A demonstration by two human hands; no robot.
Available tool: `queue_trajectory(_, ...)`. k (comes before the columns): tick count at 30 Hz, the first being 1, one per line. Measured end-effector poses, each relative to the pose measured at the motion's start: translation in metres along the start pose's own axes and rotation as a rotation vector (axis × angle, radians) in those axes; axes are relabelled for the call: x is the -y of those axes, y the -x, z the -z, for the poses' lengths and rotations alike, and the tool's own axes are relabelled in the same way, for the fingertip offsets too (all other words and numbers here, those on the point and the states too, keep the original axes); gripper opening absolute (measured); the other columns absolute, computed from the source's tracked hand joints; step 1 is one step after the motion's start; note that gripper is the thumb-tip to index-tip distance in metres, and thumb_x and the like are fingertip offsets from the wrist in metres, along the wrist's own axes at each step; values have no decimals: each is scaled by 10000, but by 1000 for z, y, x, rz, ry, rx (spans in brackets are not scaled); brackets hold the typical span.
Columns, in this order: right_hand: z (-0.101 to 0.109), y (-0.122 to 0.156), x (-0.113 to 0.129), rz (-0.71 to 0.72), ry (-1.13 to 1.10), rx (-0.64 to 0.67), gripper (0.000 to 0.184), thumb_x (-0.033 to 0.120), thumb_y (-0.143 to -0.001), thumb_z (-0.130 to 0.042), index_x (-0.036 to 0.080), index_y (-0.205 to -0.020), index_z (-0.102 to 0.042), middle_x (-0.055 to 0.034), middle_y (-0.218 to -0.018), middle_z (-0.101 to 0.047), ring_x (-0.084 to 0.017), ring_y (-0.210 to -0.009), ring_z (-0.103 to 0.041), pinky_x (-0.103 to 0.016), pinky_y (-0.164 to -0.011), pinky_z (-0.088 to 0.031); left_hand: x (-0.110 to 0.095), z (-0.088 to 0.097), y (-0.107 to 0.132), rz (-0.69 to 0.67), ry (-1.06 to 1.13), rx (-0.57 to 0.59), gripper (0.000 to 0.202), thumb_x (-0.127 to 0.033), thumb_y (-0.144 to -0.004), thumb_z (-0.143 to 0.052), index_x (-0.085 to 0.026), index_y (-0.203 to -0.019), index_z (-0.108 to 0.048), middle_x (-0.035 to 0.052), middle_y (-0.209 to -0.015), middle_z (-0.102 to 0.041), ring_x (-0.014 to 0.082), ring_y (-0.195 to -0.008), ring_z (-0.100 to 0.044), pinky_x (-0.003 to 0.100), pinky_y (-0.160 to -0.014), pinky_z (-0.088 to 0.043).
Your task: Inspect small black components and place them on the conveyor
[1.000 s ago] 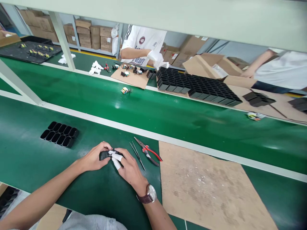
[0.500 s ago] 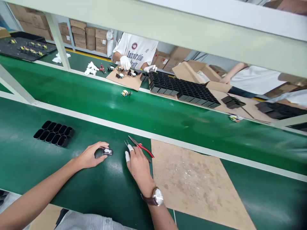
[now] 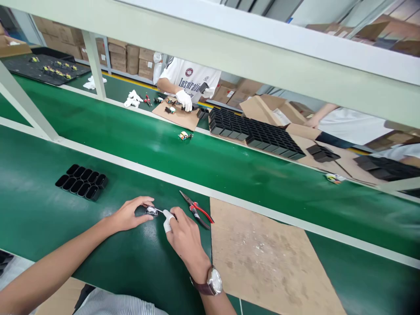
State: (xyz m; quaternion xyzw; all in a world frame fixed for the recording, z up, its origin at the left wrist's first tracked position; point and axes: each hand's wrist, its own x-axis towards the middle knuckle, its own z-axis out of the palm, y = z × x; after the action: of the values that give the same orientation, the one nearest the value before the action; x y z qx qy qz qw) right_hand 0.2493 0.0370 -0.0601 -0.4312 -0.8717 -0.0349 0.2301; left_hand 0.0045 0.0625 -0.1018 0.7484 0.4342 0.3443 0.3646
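My left hand [image 3: 134, 215] grips a small black case [image 3: 152, 214] between thumb and fingers, just above or on the bench [image 3: 131, 262]; I can't tell whether it touches down. The case lies in front of me with its open side showing, and something white and pale grey sits inside. My right hand [image 3: 186, 234] pinches a pair of tweezers [image 3: 160, 211], its tips at the right end of the case; whether they grasp anything there is too small to tell. White covers [image 3: 167, 225] sit on that thumb and forefinger, and a watch [image 3: 215, 281] is on my right wrist.

Just beyond my right hand lie red-handled pliers [image 3: 197, 211], jaws pointing away to the left. To their right is a stained cardboard sheet [image 3: 259, 271]. Left of my hands, well apart from them, ten cases [image 3: 81, 181] stand close together in two rows of five.

Past the white rail [image 3: 157, 174] runs the green belt [image 3: 249, 168], with one circuit board [image 3: 184, 136] near its far edge and another [image 3: 334, 178] farther right. Across it, a co-worker [image 3: 197, 76] in white gloves reaches one hand to a board-strewn sheet and holds up a case in the other, beside a dense block of cases [image 3: 256, 131].
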Motion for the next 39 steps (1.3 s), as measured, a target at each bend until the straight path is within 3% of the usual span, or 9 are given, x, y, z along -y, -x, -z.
queue_trajectory(13, 2, -12, 8, 42, 60, 14, 262, -32, -775, -509, 222, -765, -572, -87, -955, -614, -193, -727, -546, -329, -566, -457, -2, 1, 0, 42, 17, 10, 538, -319, -906, -766, -268, -1387, -529, 35, -1208, -772, 230, -1155, -737, 404, -1043, -580)
queue_trajectory(18, 12, -18, 9, 90, 122, 84, 267, -42, -742, -553, 221, -764, -592, -81, -885, -607, -220, -741, -564, -350, -553, -442, -2, 1, -1, 17, 9, -8, 383, -317, -903, -768, -254, -1243, -604, 50, -1214, -740, 224, -1109, -742, 367, -975, -599)
queue_trajectory(23, 18, -17, -8, 28, 46, 76, 216, 23, -855, -550, 204, -864, -666, -73, -947, -655, -196, -731, -597, -343, -573, -458, -3, 3, -1, -27, 2, 2, 306, -300, -919, -762, -259, -1191, -628, 34, -1173, -727, 210, -1079, -727, 352, -972, -589)
queue_trajectory(26, 9, -10, -29, -127, -27, -7, 239, 100, -955, -511, 187, -1057, -708, -66, -1031, -682, -174, -763, -636, -316, -614, -490, -3, 3, -1, -74, -41, 12, 308, -283, -935, -755, -256, -1216, -631, 48, -1184, -725, 212, -1068, -725, 355, -955, -599)
queue_trajectory(28, -3, -5, -39, -184, -44, -18, 268, 116, -977, -487, 187, -1092, -718, -67, -1026, -687, -187, -854, -662, -310, -710, -528, -3, 2, -2, -191, -74, 14, 273, -255, -960, -731, -243, -1219, -645, 68, -1186, -732, 222, -1089, -717, 366, -957, -603)
queue_trajectory(31, -21, 0, -45, -196, -20, 36, 272, 91, -961, -487, 176, -1045, -732, -81, -993, -685, -228, -934, -654, -359, -841, -546, -2, -1, -3, -363, -128, -2, 252, -202, -987, -694, -220, -1236, -658, 100, -1199, -742, 241, -1145, -700, 393, -988, -599)
queue_trajectory(34, -32, 3, -41, -184, 21, 88, 272, 77, -959, -492, 154, -1073, -726, -110, -1001, -679, -265, -930, -626, -423, -861, -545, -1, -3, -2, -392, -165, -13, 324, -176, -990, -686, -211, -1308, -631, 121, -1223, -736, 246, -1150, -702, 407, -984, -610)
queue_trajectory(39, -34, 8, -33, -176, -64, -43, 293, 199, -1039, -523, 138, -1301, -638, -151, -1188, -660, -292, -1065, -608, -459, -921, -540, 0, -2, -1, -445, -174, -44, 322, -138, -981, -683, -241, -1284, -650, 123, -1255, -708, 240, -1115, -713, 403, -936, -628)
